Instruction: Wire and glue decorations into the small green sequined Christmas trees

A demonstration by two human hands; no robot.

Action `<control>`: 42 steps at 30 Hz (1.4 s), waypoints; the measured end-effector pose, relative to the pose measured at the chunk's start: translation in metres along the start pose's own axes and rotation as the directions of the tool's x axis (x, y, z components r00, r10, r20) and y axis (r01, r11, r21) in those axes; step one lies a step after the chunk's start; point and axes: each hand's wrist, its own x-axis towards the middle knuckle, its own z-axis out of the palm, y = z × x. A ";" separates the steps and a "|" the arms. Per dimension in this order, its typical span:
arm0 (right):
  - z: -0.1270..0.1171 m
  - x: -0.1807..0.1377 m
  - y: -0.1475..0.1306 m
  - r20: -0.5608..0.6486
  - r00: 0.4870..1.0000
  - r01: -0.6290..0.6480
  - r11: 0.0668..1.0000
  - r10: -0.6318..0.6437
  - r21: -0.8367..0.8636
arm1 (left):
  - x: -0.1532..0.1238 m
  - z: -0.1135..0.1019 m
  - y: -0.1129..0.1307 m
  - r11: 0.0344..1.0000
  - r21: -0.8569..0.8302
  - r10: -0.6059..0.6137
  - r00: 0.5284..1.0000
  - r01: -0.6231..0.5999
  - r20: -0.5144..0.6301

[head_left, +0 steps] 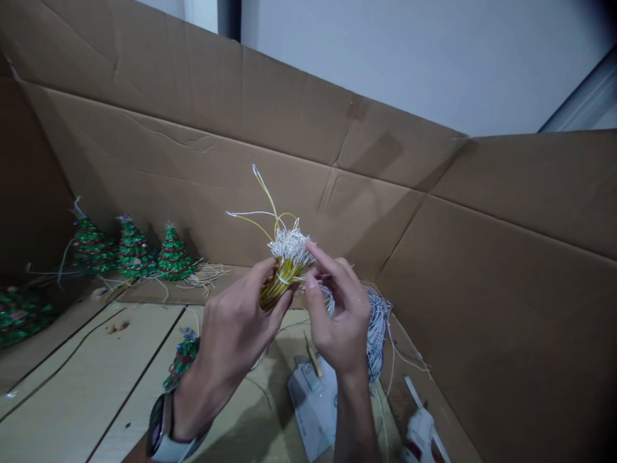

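My left hand [241, 321] is closed around a bundle of thin yellow wires [277, 290] with silvery-white tips [290, 244], bound by a pale tie. Two wire loops stick out above the rest toward the upper left. At the right side of the bundle is my right hand [337, 308], its index finger stretched out to the white tips and its thumb apart from it. The other right fingers are curled and partly hidden. Behind that hand lies a bundle of grey-white wires [379, 331].
Green beaded Christmas trees [174, 256] stand along the cardboard wall [284, 186] at left; a small one [183, 357] sits beside my left forearm. A wooden-handled pointed tool [313, 357] rests on a white packet [311, 411]. A white glue gun [420, 432] is at lower right.
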 end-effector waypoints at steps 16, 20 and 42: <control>0.001 0.000 0.001 0.000 1.000 -0.010 1.000 0.010 0.024 | 0.001 0.000 0.001 1.000 -0.025 -0.018 1.000 0.018 0.024; 0.002 0.000 0.002 -0.002 1.000 -0.015 0.999 0.016 0.036 | 0.002 0.000 0.001 0.999 -0.021 -0.023 0.999 0.024 0.025; 0.001 0.002 0.004 -0.030 0.998 0.045 0.997 -0.048 -0.069 | 0.004 -0.002 -0.002 0.967 -0.194 -0.146 0.984 0.163 0.102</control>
